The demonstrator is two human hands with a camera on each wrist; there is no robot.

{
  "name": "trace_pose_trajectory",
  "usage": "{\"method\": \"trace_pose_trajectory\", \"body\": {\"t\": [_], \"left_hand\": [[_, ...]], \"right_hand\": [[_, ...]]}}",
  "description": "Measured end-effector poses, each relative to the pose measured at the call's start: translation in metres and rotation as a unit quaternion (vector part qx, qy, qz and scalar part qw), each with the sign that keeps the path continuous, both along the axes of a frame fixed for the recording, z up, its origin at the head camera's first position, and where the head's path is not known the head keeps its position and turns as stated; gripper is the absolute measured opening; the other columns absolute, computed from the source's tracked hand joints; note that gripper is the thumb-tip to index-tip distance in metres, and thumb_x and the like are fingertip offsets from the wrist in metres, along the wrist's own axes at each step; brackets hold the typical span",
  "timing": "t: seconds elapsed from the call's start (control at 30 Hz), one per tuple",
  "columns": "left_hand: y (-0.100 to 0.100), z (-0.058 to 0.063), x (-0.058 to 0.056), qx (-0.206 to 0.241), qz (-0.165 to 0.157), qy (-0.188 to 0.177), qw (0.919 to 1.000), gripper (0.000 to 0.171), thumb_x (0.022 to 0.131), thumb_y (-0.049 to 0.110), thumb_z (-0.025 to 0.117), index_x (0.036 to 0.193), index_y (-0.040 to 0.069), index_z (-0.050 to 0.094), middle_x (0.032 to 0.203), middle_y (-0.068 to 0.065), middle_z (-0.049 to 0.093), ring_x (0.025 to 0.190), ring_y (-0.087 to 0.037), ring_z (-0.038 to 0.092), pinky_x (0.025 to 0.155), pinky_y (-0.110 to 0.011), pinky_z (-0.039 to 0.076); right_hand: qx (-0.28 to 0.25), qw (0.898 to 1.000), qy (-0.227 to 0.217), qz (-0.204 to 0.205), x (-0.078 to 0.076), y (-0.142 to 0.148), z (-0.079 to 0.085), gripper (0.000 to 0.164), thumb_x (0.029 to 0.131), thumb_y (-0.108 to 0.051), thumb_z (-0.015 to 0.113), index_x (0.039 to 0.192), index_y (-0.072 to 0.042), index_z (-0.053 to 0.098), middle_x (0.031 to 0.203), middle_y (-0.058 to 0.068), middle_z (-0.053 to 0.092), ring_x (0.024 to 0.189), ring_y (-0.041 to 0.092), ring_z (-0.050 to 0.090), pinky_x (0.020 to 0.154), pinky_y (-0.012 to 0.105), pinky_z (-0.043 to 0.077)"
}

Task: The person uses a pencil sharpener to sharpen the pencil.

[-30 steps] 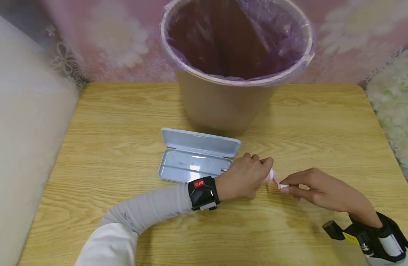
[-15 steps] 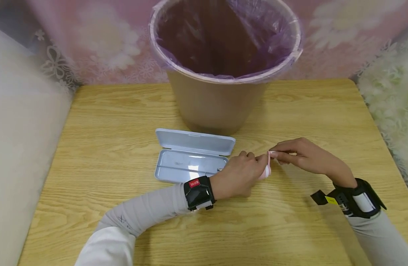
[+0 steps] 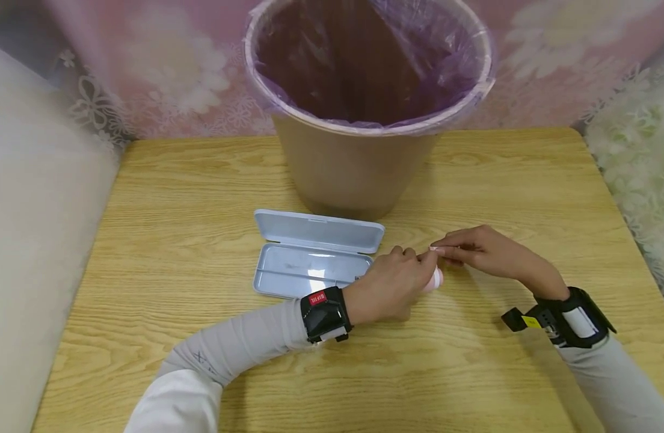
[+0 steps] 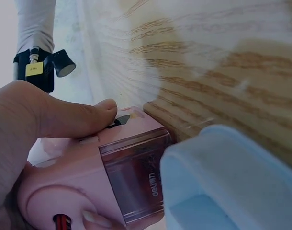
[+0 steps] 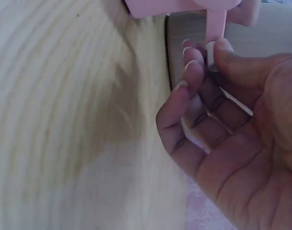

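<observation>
My left hand [image 3: 388,282] grips a pink crank pencil sharpener [image 4: 79,170] on the table, thumb along its top. The sharpener has a clear dark shavings drawer, and a red-and-black pencil [image 4: 62,222] shows in its round hole. In the head view the left hand hides most of the sharpener; only its crank end shows on the right. My right hand [image 3: 486,249] pinches the white knob [image 5: 211,53] at the end of the pink crank arm [image 5: 215,24] between thumb and fingers. Just left of the left hand lies a light blue pencil case [image 3: 288,261], lid raised.
Behind the pencil case stands a large beige bin [image 3: 359,168] lined with a purple bag [image 3: 445,66]. All of it is on a wood-grain table [image 3: 191,198]. Floral pink cloth hangs at the back, and a white surface [image 3: 45,210] borders the left.
The right hand has carried the crank knob round from low on the right to up beside the left hand's fingers. The left hand keeps its grip on the sharpener. The view has shifted slightly.
</observation>
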State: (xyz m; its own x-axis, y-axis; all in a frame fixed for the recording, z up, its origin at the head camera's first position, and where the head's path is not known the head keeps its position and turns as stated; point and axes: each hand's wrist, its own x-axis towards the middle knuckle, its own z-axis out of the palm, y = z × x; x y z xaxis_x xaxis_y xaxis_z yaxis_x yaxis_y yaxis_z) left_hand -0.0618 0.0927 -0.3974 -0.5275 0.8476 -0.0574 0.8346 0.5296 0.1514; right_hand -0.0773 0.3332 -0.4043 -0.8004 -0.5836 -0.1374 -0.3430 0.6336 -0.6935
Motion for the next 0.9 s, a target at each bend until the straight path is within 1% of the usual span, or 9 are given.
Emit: {"method": "trace_pose_trajectory", "body": {"t": [0.07,0.17,0.27,0.33,0.4,0.47,0.6,0.67,0.9], "left_hand": [[0.000,0.000,0.000,0.004,0.001,0.004,1.0000,0.051,0.078,0.021,0.074,0.123,0.010,0.052,0.088,0.000,0.064,0.080,-0.016,0.060,0.065,-0.026,0.051],[0.001,0.000,0.001,0.006,0.005,0.007,0.9999,0.040,0.078,0.021,0.072,0.112,0.013,0.053,0.083,0.001,0.060,0.076,-0.016,0.057,0.061,-0.025,0.049],[0.003,0.000,0.002,0.002,0.009,0.014,0.9999,0.036,0.077,0.023,0.072,0.106,0.014,0.052,0.080,0.002,0.058,0.074,-0.015,0.057,0.061,-0.025,0.047],[0.005,-0.001,0.003,-0.003,0.017,0.015,0.9997,0.038,0.076,0.025,0.073,0.104,0.015,0.051,0.079,0.002,0.056,0.073,-0.014,0.056,0.062,-0.025,0.045],[0.006,-0.001,0.003,-0.007,0.024,0.012,0.9996,0.040,0.074,0.028,0.075,0.102,0.015,0.049,0.078,0.003,0.055,0.071,-0.014,0.055,0.060,-0.025,0.044],[0.008,-0.002,0.004,-0.008,0.027,0.010,0.9996,0.041,0.074,0.029,0.076,0.101,0.015,0.048,0.077,0.003,0.054,0.070,-0.014,0.054,0.059,-0.024,0.042],[0.010,-0.001,0.005,-0.011,0.022,0.019,0.9995,0.038,0.074,0.029,0.074,0.100,0.015,0.049,0.076,0.003,0.054,0.069,-0.013,0.054,0.058,-0.024,0.042],[0.009,-0.001,0.004,-0.016,0.023,0.029,0.9992,0.037,0.074,0.028,0.072,0.100,0.016,0.049,0.075,0.003,0.054,0.069,-0.014,0.054,0.058,-0.024,0.043],[0.004,0.000,0.002,-0.014,0.027,0.014,0.9994,0.035,0.076,0.025,0.072,0.101,0.015,0.049,0.076,0.002,0.055,0.068,-0.015,0.054,0.054,-0.023,0.044]], "right_hand": [[-0.009,1.000,-0.026,-0.002,0.002,-0.001,-0.007,0.022,0.102,-0.006,0.058,0.112,-0.015,0.076,0.090,-0.007,0.070,0.072,-0.001,0.056,0.065,0.023,0.049],[-0.016,1.000,-0.026,0.001,0.011,-0.003,-0.018,0.021,0.101,-0.003,0.058,0.107,-0.012,0.076,0.085,-0.011,0.067,0.069,-0.003,0.053,0.061,0.022,0.047],[-0.001,0.999,0.032,0.018,0.023,-0.008,-0.024,0.019,0.098,0.001,0.060,0.094,-0.012,0.073,0.077,-0.015,0.060,0.064,-0.007,0.046,0.059,0.020,0.042],[0.011,0.997,0.076,0.027,0.030,-0.012,-0.025,0.023,0.096,0.003,0.062,0.084,-0.017,0.067,0.073,-0.018,0.054,0.062,-0.009,0.040,0.057,0.019,0.039],[0.017,0.995,0.088,0.032,0.037,-0.014,-0.025,0.026,0.095,0.002,0.064,0.080,-0.019,0.063,0.070,-0.020,0.050,0.061,-0.010,0.038,0.056,0.018,0.037],[0.010,0.996,0.075,0.042,0.046,-0.015,-0.023,0.026,0.096,0.000,0.064,0.080,-0.020,0.063,0.070,-0.020,0.051,0.060,-0.011,0.038,0.054,0.017,0.038],[-0.035,0.997,0.017,0.071,0.064,-0.013,-0.010,0.023,0.100,-0.004,0.061,0.088,-0.022,0.068,0.068,-0.017,0.056,0.058,-0.012,0.043,0.053,0.015,0.043],[-0.053,0.995,0.008,0.080,0.071,-0.012,-0.002,0.023,0.101,-0.004,0.060,0.092,-0.023,0.069,0.068,-0.016,0.057,0.058,-0.012,0.045,0.053,0.015,0.044],[-0.050,0.994,0.016,0.092,0.070,-0.017,0.020,0.020,0.099,-0.004,0.062,0.106,-0.018,0.074,0.073,-0.018,0.061,0.063,-0.011,0.049,0.057,0.014,0.046]]}}
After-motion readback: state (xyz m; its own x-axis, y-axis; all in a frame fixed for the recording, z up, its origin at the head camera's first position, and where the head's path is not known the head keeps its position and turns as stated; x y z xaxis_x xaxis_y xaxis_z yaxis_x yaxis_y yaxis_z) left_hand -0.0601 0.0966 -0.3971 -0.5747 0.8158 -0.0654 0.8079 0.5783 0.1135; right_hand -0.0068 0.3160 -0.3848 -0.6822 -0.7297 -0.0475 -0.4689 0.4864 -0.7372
